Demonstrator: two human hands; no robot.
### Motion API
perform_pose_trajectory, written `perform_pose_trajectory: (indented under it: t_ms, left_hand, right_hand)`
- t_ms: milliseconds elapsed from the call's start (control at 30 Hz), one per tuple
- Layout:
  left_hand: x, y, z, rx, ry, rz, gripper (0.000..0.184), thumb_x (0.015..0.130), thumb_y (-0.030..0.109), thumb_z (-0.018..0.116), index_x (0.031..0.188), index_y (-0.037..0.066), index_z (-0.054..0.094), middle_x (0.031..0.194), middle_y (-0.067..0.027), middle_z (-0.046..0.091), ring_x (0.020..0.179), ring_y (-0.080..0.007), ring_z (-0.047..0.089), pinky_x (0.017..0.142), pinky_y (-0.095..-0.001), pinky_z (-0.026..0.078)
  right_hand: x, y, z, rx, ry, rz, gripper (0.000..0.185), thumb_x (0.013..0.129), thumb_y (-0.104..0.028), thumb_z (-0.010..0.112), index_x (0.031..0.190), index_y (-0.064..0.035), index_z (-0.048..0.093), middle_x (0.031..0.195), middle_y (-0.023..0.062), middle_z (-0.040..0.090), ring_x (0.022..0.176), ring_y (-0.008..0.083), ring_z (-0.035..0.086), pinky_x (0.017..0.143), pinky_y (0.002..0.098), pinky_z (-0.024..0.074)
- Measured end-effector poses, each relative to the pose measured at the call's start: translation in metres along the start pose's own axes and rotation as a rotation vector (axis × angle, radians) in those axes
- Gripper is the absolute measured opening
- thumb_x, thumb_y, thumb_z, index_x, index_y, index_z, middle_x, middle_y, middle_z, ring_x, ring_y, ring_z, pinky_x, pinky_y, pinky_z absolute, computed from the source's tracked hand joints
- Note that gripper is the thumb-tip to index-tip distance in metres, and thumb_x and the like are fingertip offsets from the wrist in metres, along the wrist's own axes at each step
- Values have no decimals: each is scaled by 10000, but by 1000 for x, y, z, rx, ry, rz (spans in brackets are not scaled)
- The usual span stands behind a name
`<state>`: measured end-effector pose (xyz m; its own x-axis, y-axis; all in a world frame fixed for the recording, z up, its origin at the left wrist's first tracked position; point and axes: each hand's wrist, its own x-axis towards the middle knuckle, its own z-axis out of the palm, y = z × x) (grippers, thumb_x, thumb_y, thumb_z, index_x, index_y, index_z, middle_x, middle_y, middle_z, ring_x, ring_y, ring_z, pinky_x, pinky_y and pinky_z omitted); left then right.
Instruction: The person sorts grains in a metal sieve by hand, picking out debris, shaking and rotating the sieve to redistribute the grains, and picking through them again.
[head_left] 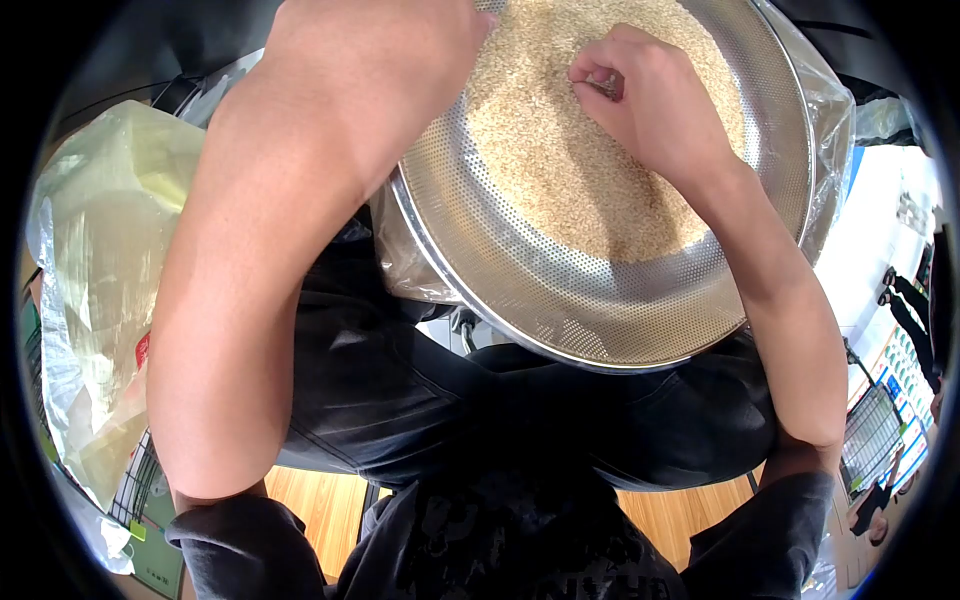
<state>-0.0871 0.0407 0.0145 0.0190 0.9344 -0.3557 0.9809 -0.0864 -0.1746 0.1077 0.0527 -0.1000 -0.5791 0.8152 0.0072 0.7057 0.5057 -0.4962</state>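
A round perforated metal sieve sits over my lap, with a broad layer of small pale tan grains spread across its bottom. My right hand is above the grains, its thumb and index finger pinched together. Whatever is between those fingertips, if anything, is too small to make out. My left hand reaches over the sieve's left rim at the top edge of the view. Its fingers are mostly cut off or hidden, so their pose does not show.
Clear plastic film shows around the sieve's outer side. At the left, a translucent yellowish plastic bag stands near a wire basket. Another wire basket is at the right, with other people in the background. Wooden flooring lies below.
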Motion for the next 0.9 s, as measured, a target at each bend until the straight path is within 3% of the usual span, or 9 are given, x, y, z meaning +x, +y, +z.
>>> perform_pose_trajectory:
  t_ms: [333, 533, 633, 700, 733, 800, 833, 900]
  left_hand:
    - [4, -5, 4, -22, -14, 39, 448, 1028, 334, 564, 998, -93, 698, 918, -246, 737, 913, -357, 739, 844, -421, 608]
    - [1, -9, 11, -25, 59, 62, 452, 1026, 339, 563, 993, -89, 704, 949, -250, 735, 933, -367, 733, 860, -435, 597]
    - [1, -8, 9, -55, 70, 53, 449, 1027, 341, 562, 998, -82, 712, 972, -248, 735, 949, -372, 729, 875, -443, 588]
    - [1, -9, 9, -77, 55, 26, 447, 1027, 342, 562, 1002, -77, 716, 982, -246, 736, 956, -375, 728, 882, -447, 585]
    - [1, -11, 11, -66, 65, 61, 450, 1030, 347, 561, 1004, -73, 719, 988, -244, 736, 960, -373, 728, 883, -444, 585]
    - [1, -13, 11, -54, 74, 94, 453, 1033, 353, 560, 1006, -69, 723, 994, -243, 737, 964, -371, 729, 883, -442, 586]
    - [2, -11, 10, -42, 58, 78, 456, 1036, 355, 557, 999, -67, 726, 991, -241, 738, 960, -370, 731, 880, -440, 588]
    - [1, -10, 5, -31, 42, 60, 459, 1039, 357, 555, 991, -65, 729, 987, -239, 739, 956, -368, 733, 877, -438, 589]
  right_hand:
    - [1, -4, -2, -26, -23, 27, 93, 859, -87, 774, 938, -45, 749, 900, 82, 707, 743, 212, 700, 672, 345, 569]
    - [-1, -3, -9, 100, -26, 4, 110, 913, -79, 715, 1018, -49, 697, 876, 73, 655, 731, 195, 650, 684, 332, 540]
    - [-4, 8, -7, 246, -44, 45, 97, 965, -73, 660, 1057, -55, 635, 860, 16, 600, 711, 138, 584, 674, 300, 505]
    - [1, 12, -8, 581, -191, 92, 42, 1009, -111, 617, 1040, -87, 604, 859, -46, 550, 693, 74, 510, 638, 254, 440]
    - [1, 13, -10, 582, -192, 88, 42, 1009, -111, 617, 1040, -87, 604, 859, -46, 550, 693, 74, 510, 638, 254, 440]
    - [1, 8, -22, 840, -322, 359, 45, 1040, -163, 566, 1009, -136, 586, 863, -80, 521, 701, 40, 458, 601, 227, 356]
    - [2, 6, -24, 841, -323, 358, 45, 1040, -163, 566, 1009, -136, 586, 863, -80, 521, 701, 40, 458, 601, 227, 356]
    - [2, 5, -27, 1130, -345, 442, 76, 1046, -212, 510, 1017, -163, 561, 890, -65, 511, 710, 40, 425, 594, 213, 313]
